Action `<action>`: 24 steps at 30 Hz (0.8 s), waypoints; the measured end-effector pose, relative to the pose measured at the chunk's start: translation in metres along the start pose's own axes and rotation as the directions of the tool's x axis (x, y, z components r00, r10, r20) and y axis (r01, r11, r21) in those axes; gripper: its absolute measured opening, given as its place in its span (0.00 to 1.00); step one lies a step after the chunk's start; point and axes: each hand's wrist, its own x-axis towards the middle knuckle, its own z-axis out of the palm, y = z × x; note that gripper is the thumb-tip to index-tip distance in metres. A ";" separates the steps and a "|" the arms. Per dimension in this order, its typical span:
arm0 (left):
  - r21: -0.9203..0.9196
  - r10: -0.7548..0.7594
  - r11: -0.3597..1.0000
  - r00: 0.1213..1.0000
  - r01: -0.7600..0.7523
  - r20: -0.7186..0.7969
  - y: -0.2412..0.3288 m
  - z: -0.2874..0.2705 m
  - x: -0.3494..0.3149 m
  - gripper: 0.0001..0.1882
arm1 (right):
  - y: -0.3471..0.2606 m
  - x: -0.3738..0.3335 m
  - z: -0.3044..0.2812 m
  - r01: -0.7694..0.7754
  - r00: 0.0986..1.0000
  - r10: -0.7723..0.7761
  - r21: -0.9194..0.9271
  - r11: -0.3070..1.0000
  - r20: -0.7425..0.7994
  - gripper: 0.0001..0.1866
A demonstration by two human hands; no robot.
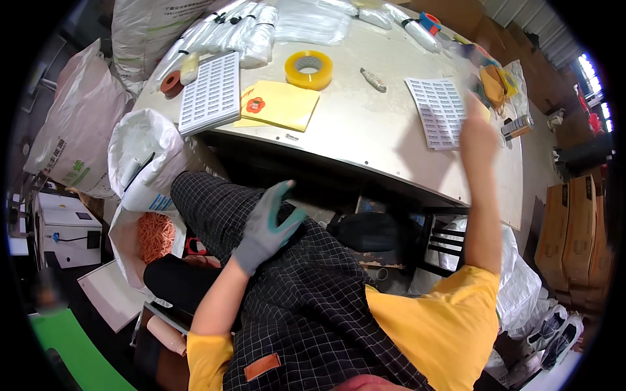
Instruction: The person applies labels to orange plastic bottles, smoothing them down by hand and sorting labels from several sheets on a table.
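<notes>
My left hand (pixel 268 225), in a grey knit glove with teal fingertips, rests over the checked apron (pixel 306 287) on my lap. Its fingers are apart and hold nothing. Bare and smeared by motion, my right hand (pixel 479 133) is stretched out over the right side of the table (pixel 365 130). It partly covers the edge of a sheet of printed labels (pixel 435 111). A pale, see-through blur shows just beyond its fingers; whether the hand holds it I cannot tell.
On the table lie a roll of yellow tape (pixel 308 70), a yellow envelope (pixel 280 104), a stack of label sheets (pixel 212 91), a small tube (pixel 373 79) and clear plastic bags (pixel 313 23). White sacks (pixel 78 130) stand left, cardboard boxes (pixel 570 228) right. Orange strips (pixel 156 238) fill a bag.
</notes>
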 end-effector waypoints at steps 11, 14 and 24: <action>-0.929 -0.363 0.178 0.900 0.323 0.243 -0.122 0.064 0.145 0.30 | -0.290 -0.088 0.037 0.602 0.697 -0.687 0.354 0.716 0.206 0.19; -0.927 -0.554 0.155 0.807 0.341 0.205 -0.110 0.067 0.138 0.25 | -0.267 -0.040 -0.008 0.195 0.556 -0.632 0.654 0.731 0.540 0.29; -0.849 -0.172 0.490 0.977 0.197 0.128 -0.121 -0.011 0.122 0.17 | -0.206 0.015 0.119 -0.628 0.599 -0.462 0.741 0.237 0.655 0.37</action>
